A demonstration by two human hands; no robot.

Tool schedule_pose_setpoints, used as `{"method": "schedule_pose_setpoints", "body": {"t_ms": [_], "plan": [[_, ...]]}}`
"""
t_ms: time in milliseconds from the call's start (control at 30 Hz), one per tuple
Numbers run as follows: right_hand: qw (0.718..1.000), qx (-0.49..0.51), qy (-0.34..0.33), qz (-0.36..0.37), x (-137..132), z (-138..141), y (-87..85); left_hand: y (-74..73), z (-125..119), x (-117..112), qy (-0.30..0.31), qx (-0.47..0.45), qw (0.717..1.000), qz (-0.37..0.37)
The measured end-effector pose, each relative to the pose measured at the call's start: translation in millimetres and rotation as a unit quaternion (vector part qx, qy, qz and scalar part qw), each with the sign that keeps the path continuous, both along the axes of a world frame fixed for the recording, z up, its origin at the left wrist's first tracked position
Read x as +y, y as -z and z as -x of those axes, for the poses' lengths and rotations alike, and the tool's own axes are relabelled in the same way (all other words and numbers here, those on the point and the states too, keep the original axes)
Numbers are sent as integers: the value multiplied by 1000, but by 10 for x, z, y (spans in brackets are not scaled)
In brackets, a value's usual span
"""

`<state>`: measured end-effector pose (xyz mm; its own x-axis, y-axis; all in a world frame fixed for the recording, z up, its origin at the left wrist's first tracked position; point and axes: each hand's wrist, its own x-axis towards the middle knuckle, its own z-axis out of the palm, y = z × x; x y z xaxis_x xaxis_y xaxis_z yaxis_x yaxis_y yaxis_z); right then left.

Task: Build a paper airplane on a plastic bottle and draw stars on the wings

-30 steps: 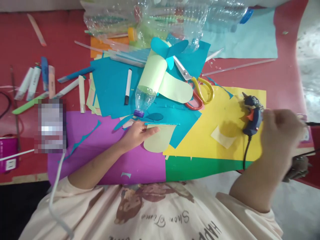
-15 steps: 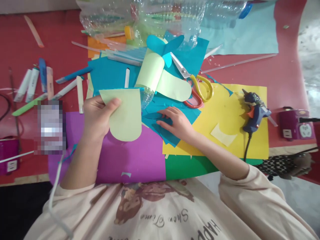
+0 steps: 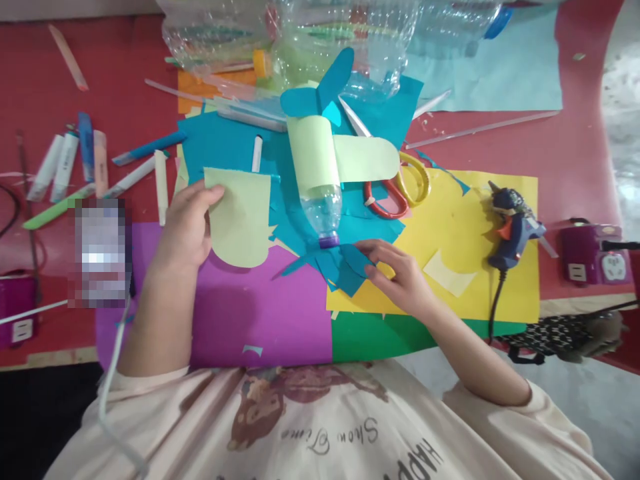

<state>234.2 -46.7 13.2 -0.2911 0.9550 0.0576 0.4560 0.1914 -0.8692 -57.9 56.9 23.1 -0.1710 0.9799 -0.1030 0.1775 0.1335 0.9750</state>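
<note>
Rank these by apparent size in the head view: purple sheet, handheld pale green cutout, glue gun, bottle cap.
1. purple sheet
2. pale green cutout
3. glue gun, somewhat smaller
4. bottle cap

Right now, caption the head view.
Left hand holds a green paper cutout; right hand touches the blue propeller on the bottle plane.

Red table (image 3: 575,160) — pale, speckled floor (image 3: 623,133) to its right, brightly lit.
</note>
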Motion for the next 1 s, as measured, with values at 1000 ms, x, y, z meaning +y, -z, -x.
{"method": "schedule_pose_setpoints", "body": {"t_ms": [1000], "plan": [[945,-65,-75,-312,467,324,125,-132,-12,225,279,158,930,180]]}}
